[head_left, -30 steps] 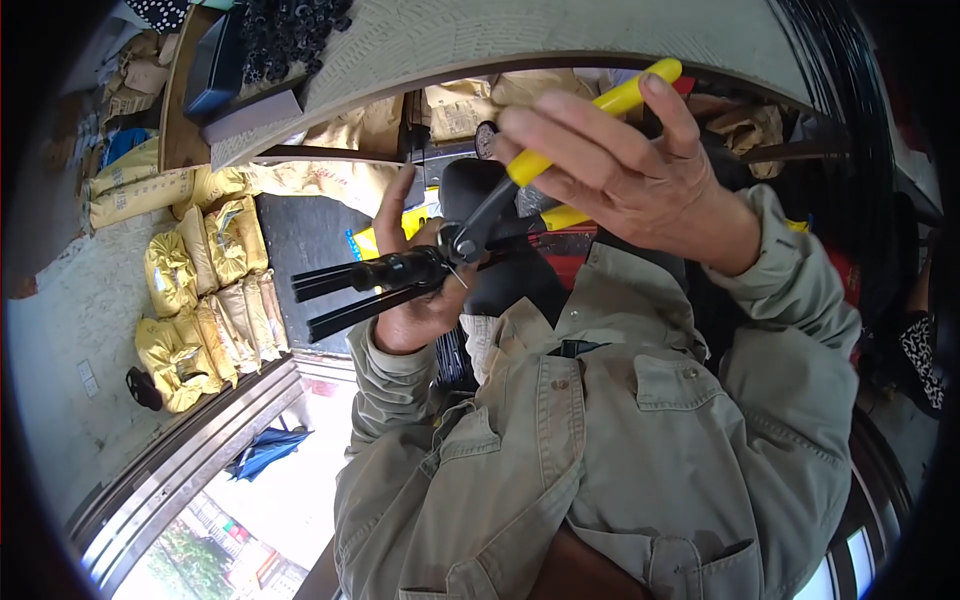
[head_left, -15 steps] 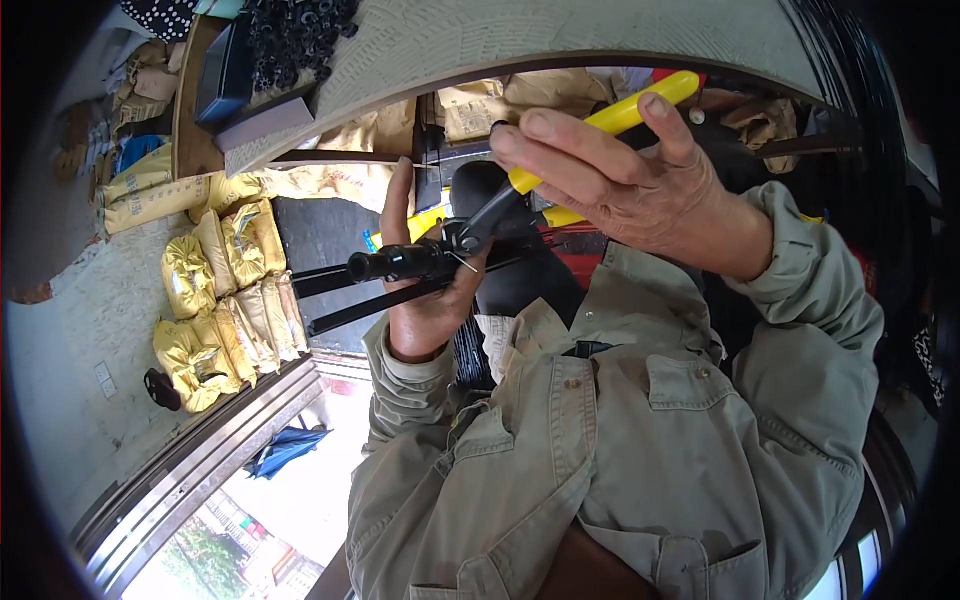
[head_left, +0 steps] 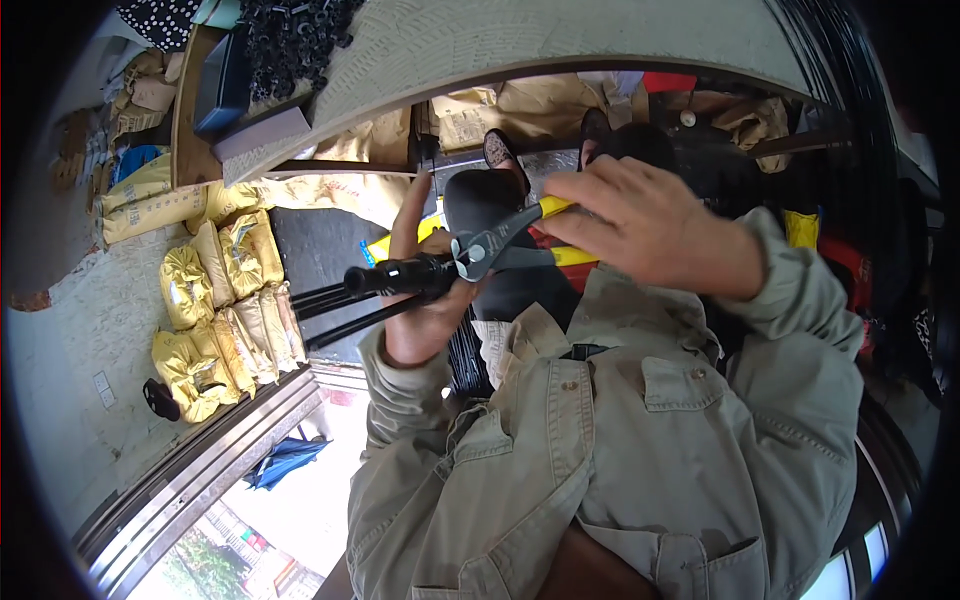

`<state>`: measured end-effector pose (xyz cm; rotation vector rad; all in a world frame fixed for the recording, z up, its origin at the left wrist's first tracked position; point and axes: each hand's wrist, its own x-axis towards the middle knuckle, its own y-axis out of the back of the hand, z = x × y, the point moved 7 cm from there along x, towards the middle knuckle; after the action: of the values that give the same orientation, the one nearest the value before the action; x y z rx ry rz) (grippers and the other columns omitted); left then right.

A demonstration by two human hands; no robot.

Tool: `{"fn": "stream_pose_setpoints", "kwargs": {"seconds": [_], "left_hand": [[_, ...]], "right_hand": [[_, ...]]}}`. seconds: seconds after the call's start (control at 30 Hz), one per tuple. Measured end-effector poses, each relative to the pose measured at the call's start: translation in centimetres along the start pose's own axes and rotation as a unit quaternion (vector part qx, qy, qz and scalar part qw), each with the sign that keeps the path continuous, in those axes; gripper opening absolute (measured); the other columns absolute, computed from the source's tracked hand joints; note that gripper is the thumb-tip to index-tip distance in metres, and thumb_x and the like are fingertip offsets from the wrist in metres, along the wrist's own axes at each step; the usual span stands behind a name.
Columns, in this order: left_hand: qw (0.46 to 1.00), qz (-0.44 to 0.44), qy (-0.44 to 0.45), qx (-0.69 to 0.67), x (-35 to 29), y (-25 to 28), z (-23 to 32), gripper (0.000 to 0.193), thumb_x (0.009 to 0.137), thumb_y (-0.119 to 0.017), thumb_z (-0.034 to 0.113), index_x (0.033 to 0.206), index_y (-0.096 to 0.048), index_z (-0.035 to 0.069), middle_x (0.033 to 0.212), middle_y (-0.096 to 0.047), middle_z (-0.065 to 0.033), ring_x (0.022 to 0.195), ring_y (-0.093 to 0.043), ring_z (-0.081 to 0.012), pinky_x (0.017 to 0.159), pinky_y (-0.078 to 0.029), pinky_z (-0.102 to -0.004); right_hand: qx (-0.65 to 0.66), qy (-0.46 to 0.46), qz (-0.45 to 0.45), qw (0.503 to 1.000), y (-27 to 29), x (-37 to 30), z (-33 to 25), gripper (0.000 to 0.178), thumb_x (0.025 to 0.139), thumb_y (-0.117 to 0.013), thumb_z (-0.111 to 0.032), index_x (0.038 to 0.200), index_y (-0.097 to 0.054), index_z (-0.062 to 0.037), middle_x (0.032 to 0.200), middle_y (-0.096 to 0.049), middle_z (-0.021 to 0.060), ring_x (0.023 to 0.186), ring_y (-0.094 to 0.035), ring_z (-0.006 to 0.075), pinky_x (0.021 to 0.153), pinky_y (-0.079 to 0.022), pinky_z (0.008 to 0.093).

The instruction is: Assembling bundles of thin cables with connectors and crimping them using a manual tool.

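Two hands worked close together in front of a person in a khaki shirt (head_left: pixel 640 440). The left hand (head_left: pixel 420 325) held a black tube (head_left: pixel 390 275) and several thin black rods (head_left: pixel 345 325), with one finger raised straight up beside them; the rods jutted out past the hand to the left. The right hand (head_left: pixel 660 225) had its fingers curled over the upper yellow handle of the pliers (head_left: pixel 490 243). The lower handle stood apart from the upper one, and how firmly the fingers held it could not be told. The pliers' metal jaws, slightly parted, met the tube's near end at the left hand; whether they gripped it could not be made out. Beyond the hands stood a table (head_left: pixel 560 35), small black parts (head_left: pixel 290 50) heaped at its left end beside a blue box (head_left: pixel 222 85). Gold sacks (head_left: pixel 190 360) were stacked at left, and a blue umbrella (head_left: pixel 285 462) lay past the doorway.
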<state>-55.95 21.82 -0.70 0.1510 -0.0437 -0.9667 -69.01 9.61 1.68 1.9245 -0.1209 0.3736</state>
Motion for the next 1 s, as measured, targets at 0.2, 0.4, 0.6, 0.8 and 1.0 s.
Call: {"fn": "stream_pose_setpoints", "kwargs": {"seconds": [0.2, 0.4, 0.6, 0.8, 1.0], "left_hand": [[0.972, -0.195, -0.083, -0.099, -1.0, -1.7, -0.2, 0.077, 0.063, -0.078, 0.020, 0.126, -0.040, -0.002, 0.091, -0.059, -0.0073, 0.082, -0.054, -0.0138, 0.076, -0.042, -0.0258], [0.988, -0.051, -0.131, -0.065, -1.1, -1.2, 0.1, 0.061, 0.061, -0.079, 0.023, 0.110, -0.054, -0.003, 0.099, -0.058, -0.0101, 0.089, -0.055, -0.0189, 0.080, -0.043, -0.0293], [0.965, -0.198, -0.113, -0.128, -0.2, -2.6, 0.0, 0.052, 0.068, -0.074, 0.025, 0.108, -0.054, -0.003, 0.101, -0.057, -0.0120, 0.090, -0.056, -0.0220, 0.079, -0.043, -0.0303], [0.987, -0.045, -0.120, -0.094, -0.8, -1.8, -1.0, 0.051, 0.072, -0.070, 0.030, 0.108, -0.053, -0.002, 0.101, -0.056, -0.0140, 0.091, -0.055, -0.0226, 0.081, -0.041, -0.0298], [0.987, 0.021, -0.151, -0.051, -1.2, -1.1, -0.5, 0.047, 0.078, -0.067, 0.029, 0.108, -0.051, -0.003, 0.105, -0.054, -0.0137, 0.096, -0.052, -0.0204, 0.084, -0.039, -0.0295]], "right_hand": [[0.610, -0.164, -0.366, 0.683, -2.1, -2.1, 0.5, 0.045, 0.077, -0.064, -0.010, 0.116, -0.045, -0.0043, 0.100, -0.054, 0.0078, 0.074, -0.059, 0.0203, 0.065, -0.049, 0.0308], [-0.037, 0.041, 0.041, 0.998, 1.6, -1.6, -0.6, 0.056, 0.079, -0.065, -0.014, 0.125, -0.033, -0.0038, 0.101, -0.055, 0.0107, 0.073, -0.061, 0.0160, 0.058, -0.051, 0.0251], [0.625, -0.181, -0.319, 0.689, -1.5, -3.1, 0.6, 0.053, 0.075, -0.065, -0.010, 0.121, -0.039, -0.0031, 0.106, -0.053, 0.0137, 0.086, -0.059, 0.0192, 0.064, -0.050, 0.0278], [0.002, -0.051, -0.084, 0.995, 1.0, -1.6, 0.0, 0.034, 0.072, -0.062, -0.010, 0.105, -0.056, -0.0014, 0.113, -0.049, 0.0170, 0.092, -0.056, 0.0256, 0.077, -0.047, 0.0362], [-0.111, -0.011, 0.019, 0.994, 2.9, 0.7, 0.0, 0.029, 0.072, -0.061, -0.012, 0.100, -0.061, -0.0039, 0.109, -0.050, 0.0146, 0.089, -0.055, 0.0261, 0.074, -0.047, 0.0355]]}}
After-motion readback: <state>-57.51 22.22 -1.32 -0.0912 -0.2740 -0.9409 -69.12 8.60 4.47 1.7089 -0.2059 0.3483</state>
